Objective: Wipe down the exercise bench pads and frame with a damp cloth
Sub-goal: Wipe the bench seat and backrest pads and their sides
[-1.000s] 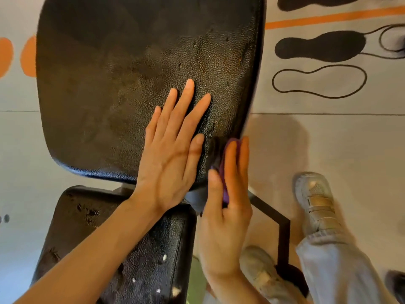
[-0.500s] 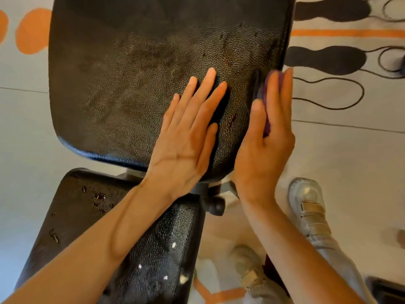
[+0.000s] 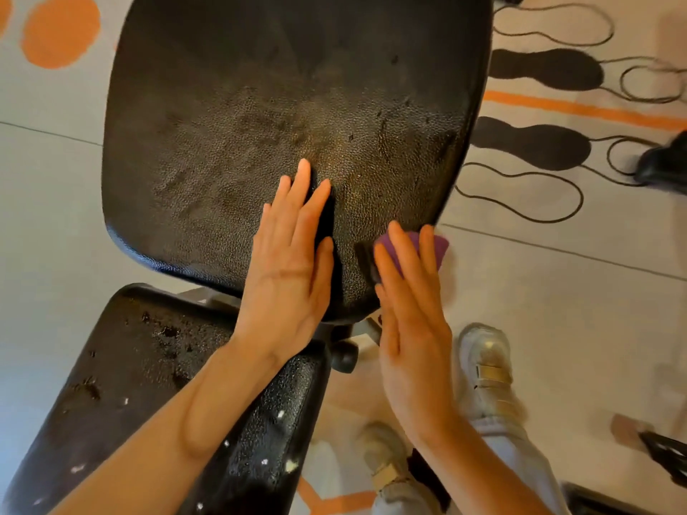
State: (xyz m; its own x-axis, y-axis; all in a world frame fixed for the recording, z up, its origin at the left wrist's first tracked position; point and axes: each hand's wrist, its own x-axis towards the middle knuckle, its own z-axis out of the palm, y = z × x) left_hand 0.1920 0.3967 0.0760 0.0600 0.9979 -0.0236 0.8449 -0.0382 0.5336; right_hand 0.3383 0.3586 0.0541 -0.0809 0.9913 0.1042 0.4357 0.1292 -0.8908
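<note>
The large black textured back pad (image 3: 260, 124) of the bench fills the upper middle. My left hand (image 3: 290, 262) lies flat on its lower part, fingers spread, holding nothing. My right hand (image 3: 412, 310) presses a purple cloth (image 3: 435, 247) against the pad's lower right edge, fingers straight over the cloth. The worn black seat pad (image 3: 148, 384), with scuffs and white chips, sits lower left under my left forearm. A round black knob (image 3: 344, 356) and a bit of metal frame show between the two pads.
The floor is a grey mat with orange marks (image 3: 61, 29) and black footprint shapes (image 3: 535, 143). My pale shoes (image 3: 487, 369) stand to the right of the bench. Dark equipment (image 3: 665, 165) lies at the far right edge.
My right hand with the cloth slid up the pad's right edge, then back down to the lower right corner. My left hand stayed flat on the pad.
</note>
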